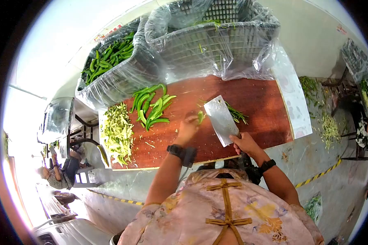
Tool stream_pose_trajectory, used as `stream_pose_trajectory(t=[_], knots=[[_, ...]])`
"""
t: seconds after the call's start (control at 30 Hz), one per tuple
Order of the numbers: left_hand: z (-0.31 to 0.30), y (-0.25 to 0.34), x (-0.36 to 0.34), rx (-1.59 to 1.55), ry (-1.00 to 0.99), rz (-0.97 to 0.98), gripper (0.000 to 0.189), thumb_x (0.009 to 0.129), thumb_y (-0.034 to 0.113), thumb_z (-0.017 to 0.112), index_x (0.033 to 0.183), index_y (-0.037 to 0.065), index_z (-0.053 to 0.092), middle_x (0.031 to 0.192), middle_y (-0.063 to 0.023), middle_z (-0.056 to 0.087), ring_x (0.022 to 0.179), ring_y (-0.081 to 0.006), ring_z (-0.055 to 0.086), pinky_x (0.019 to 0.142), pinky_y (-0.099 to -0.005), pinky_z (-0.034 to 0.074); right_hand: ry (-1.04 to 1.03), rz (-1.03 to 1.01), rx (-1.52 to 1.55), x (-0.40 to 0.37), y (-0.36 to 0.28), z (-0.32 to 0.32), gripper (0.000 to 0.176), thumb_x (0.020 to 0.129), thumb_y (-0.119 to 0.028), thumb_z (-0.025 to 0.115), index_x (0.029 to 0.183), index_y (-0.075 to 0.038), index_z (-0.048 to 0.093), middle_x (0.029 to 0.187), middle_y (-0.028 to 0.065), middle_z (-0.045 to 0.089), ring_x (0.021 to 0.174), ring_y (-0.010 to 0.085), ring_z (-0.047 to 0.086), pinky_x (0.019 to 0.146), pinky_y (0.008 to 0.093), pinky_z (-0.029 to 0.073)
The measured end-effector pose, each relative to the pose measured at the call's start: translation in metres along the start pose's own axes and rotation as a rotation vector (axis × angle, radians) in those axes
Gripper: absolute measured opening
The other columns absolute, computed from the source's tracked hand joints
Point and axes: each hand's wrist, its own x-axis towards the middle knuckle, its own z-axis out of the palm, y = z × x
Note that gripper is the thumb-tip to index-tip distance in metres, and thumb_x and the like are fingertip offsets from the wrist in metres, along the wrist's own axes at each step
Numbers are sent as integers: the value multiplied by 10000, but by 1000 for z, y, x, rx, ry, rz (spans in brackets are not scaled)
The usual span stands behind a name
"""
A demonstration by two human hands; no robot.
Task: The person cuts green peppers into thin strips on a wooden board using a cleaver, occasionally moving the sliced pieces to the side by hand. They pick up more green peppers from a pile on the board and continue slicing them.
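My right hand (244, 143) grips the handle of a cleaver (221, 120), its broad blade lying low over the brown board (253, 87). Thin dark-green pepper strips (236, 114) stick out at the blade's right side. To the left, my left hand (188, 127) is smeared by motion. A pale green pepper piece (200, 117) shows right at its fingertips; I cannot tell whether the fingers hold it. Several long green chili peppers (155, 108) lie farther left on the board. At its left end sits a heap of pale pepper trimmings (117, 134).
A plastic-lined crate (122, 77) of green peppers stands behind the board at left, beside a larger lined crate (212, 45) with some green strips. Plant scraps (329, 126) lie on the floor at right. A person (61, 173) sits at far left; another's patterned clothing shows far right.
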Motion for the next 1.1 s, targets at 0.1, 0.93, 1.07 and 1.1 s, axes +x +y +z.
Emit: stream_pose_trajectory(t=[0.1, 0.93, 1.07, 1.1], knots=[[7, -5, -1, 453, 146, 616, 117, 858, 70, 541, 926, -1, 604, 769, -54, 611, 622, -153, 558, 575, -279, 459, 35, -1, -106, -1, 0, -1, 279, 872, -246, 568, 793, 15, 507, 538, 30, 481, 399, 104, 447, 364, 272, 364], [11, 10, -19, 929, 163, 560, 146, 790, 147, 563, 908, 93, 629, 856, -159, 633, 821, -341, 604, 714, -416, 491, 121, -160, -389, 3, 2, 8, 336, 840, -261, 595, 644, -3, 508, 503, 37, 487, 412, 113, 479, 376, 283, 387], [10, 13, -15, 1034, 171, 571, 139, 778, 126, 570, 898, 106, 636, 826, -140, 632, 792, -338, 604, 680, -426, 498, 111, -10, -307, 6, -4, 12, 338, 846, -264, 590, 660, 2, 497, 518, 32, 481, 405, 104, 463, 362, 273, 373], [10, 13, -15, 1034, 170, 570, 139, 778, 126, 570, 898, 106, 636, 826, -140, 632, 792, -338, 604, 680, -426, 498, 111, -10, -306, 8, -2, 11, 338, 846, -264, 590, 660, 2, 497, 518, 32, 481, 405, 104, 463, 362, 273, 373]])
